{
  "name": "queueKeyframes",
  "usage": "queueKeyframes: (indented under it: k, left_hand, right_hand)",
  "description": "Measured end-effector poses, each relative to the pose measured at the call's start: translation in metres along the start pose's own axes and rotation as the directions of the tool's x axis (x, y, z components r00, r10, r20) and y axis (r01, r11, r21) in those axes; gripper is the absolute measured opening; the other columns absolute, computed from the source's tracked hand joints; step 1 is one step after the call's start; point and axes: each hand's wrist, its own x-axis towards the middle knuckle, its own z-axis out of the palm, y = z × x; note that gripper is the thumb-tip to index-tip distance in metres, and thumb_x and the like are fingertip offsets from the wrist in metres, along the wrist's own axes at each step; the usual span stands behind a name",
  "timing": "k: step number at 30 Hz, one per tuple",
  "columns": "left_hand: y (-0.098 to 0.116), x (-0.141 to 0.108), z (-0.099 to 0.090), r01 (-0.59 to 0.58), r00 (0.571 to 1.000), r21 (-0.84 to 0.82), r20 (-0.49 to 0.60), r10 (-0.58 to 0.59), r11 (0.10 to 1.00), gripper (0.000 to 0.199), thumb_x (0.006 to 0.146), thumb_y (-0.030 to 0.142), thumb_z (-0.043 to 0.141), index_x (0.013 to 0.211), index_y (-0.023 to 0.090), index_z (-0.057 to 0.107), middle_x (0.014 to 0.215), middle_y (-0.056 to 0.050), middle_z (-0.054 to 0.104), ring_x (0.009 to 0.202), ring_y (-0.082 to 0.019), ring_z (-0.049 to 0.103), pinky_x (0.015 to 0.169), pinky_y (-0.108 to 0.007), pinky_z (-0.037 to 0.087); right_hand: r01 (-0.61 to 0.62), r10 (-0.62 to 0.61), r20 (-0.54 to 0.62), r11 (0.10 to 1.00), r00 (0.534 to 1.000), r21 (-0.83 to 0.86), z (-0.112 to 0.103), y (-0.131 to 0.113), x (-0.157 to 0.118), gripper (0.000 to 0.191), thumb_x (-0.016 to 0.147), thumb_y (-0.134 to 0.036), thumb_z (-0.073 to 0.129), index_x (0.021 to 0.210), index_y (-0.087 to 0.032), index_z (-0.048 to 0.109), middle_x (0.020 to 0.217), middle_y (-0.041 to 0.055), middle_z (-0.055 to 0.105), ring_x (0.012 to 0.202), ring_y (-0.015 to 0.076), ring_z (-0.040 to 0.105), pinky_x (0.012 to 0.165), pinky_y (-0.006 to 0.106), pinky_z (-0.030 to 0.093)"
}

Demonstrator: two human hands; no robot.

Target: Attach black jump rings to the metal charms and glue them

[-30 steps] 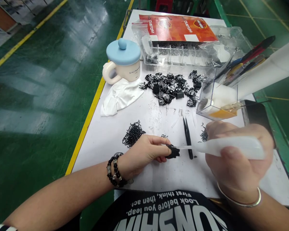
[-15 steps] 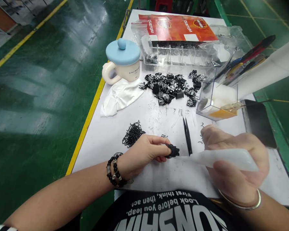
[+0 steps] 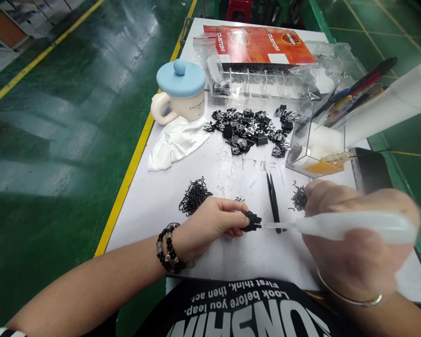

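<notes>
Between the thumb and fingers of my left hand is a small black plastic part. My right hand, blurred, is closed around a translucent white squeeze bottle. The bottle's thin nozzle points left, with its tip close to the right side of the black part; whether they touch is hard to tell. Black tweezers lie on the white table just beyond the nozzle. A pile of small black hooked pieces lies beyond my left wrist, and a smaller pile is beside my right hand.
A mug with a blue lid stands at the back left by a white cloth. Black and metal parts lie mid-table. Behind are a clear compartment tray and red packaging. A clear tool holder stands right.
My right hand has moved to the right with the bottle, drawing the nozzle back from the black part. More of the right-hand pile shows. My left hand is nearly unmoved.
</notes>
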Motion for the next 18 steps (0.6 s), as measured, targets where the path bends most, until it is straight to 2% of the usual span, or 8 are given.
queueKeyframes:
  k: [3, 5, 6, 8, 10, 12, 15, 18]
  left_hand:
    - [0.0, 0.0, -0.001, -0.008, 1.0, 0.008, 0.005, 0.008, 1.0, 0.013, 0.064, 0.017, 0.065, 0.075, 0.012, 0.067, 0.063, -0.001, 0.057, 0.055, -0.007, 0.05, 0.056, -0.021, 0.038]
    - [-0.001, 0.0, -0.001, -0.014, 1.0, 0.015, 0.002, 0.013, 1.0, 0.012, 0.064, 0.017, 0.065, 0.074, 0.012, 0.066, 0.063, 0.0, 0.057, 0.054, -0.007, 0.049, 0.056, -0.021, 0.037]
    - [-0.001, 0.0, -0.001, -0.017, 1.0, 0.018, 0.003, 0.017, 1.0, 0.012, 0.064, 0.017, 0.064, 0.074, 0.011, 0.066, 0.062, 0.0, 0.056, 0.054, -0.007, 0.049, 0.055, -0.021, 0.036]
    - [-0.001, 0.0, 0.0, -0.028, 1.0, 0.025, 0.013, 0.027, 0.999, 0.012, 0.063, 0.017, 0.064, 0.073, 0.011, 0.066, 0.061, 0.0, 0.056, 0.053, -0.007, 0.049, 0.055, -0.02, 0.036]
    - [-0.002, 0.0, 0.0, -0.043, 0.999, 0.03, 0.021, 0.043, 0.999, 0.013, 0.062, 0.017, 0.064, 0.073, 0.011, 0.066, 0.059, 0.001, 0.055, 0.053, -0.007, 0.049, 0.055, -0.02, 0.036]
    - [-0.002, 0.0, 0.001, -0.058, 0.998, 0.039, 0.023, 0.057, 0.998, 0.013, 0.06, 0.017, 0.063, 0.072, 0.012, 0.066, 0.057, 0.002, 0.054, 0.052, -0.007, 0.049, 0.054, -0.02, 0.036]
    - [-0.002, -0.001, 0.002, -0.066, 0.998, 0.061, 0.029, 0.064, 0.996, 0.011, 0.058, 0.016, 0.063, 0.067, 0.011, 0.064, 0.052, 0.002, 0.054, 0.05, -0.008, 0.049, 0.052, -0.02, 0.036]
    - [-0.002, -0.001, 0.001, -0.06, 0.998, 0.07, 0.033, 0.057, 0.996, 0.011, 0.057, 0.016, 0.063, 0.067, 0.011, 0.064, 0.049, 0.002, 0.053, 0.049, -0.008, 0.049, 0.052, -0.021, 0.036]
  right_hand:
    - [0.086, -0.086, -0.162, 0.996, 0.983, -0.01, -0.003, 0.009, 0.014, 0.014, 0.08, -0.035, 0.058, 0.078, -0.022, 0.057, 0.053, -0.0027, 0.04, 0.044, 0.0124, 0.036, 0.048, 0.032, 0.031]
    - [0.072, -0.104, -0.207, 0.985, 0.973, -0.155, -0.006, 0.019, 0.023, 0.01, 0.084, -0.034, 0.054, 0.083, -0.025, 0.052, 0.065, -0.0008, 0.043, 0.054, 0.0148, 0.043, 0.052, 0.033, 0.034]
    - [0.034, -0.08, -0.177, 0.969, 0.981, -0.246, -0.007, 0.024, 0.027, 0.009, 0.084, -0.032, 0.054, 0.084, -0.025, 0.048, 0.072, -0.0001, 0.044, 0.06, 0.0154, 0.046, 0.056, 0.033, 0.036]
    - [-0.028, 0.023, -0.018, 0.911, 1.0, -0.412, -0.005, 0.038, 0.033, 0.015, 0.08, -0.026, 0.059, 0.081, -0.024, 0.044, 0.076, -0.0004, 0.043, 0.067, 0.0151, 0.047, 0.061, 0.032, 0.038]
    - [-0.038, 0.129, 0.142, 0.857, 0.981, -0.514, 0.001, 0.053, 0.039, 0.021, 0.074, -0.021, 0.064, 0.078, -0.023, 0.043, 0.074, -0.0013, 0.045, 0.07, 0.0147, 0.049, 0.063, 0.03, 0.039]
    - [-0.017, 0.172, 0.222, 0.825, 0.96, -0.565, 0.012, 0.069, 0.043, 0.024, 0.072, -0.018, 0.065, 0.083, -0.022, 0.044, 0.076, -0.0014, 0.051, 0.07, 0.0143, 0.053, 0.062, 0.028, 0.041]
    - [0.052, 0.176, 0.302, 0.784, 0.937, -0.619, 0.029, 0.087, 0.047, 0.029, 0.072, -0.018, 0.063, 0.092, -0.021, 0.042, 0.079, 0.0, 0.058, 0.069, 0.0149, 0.058, 0.058, 0.027, 0.044]
    - [0.161, 0.101, 0.34, 0.733, 0.935, -0.661, 0.027, 0.084, 0.051, 0.036, 0.069, -0.021, 0.067, 0.097, -0.02, 0.044, 0.088, 0.0032, 0.061, 0.078, 0.0177, 0.06, 0.066, 0.03, 0.048]
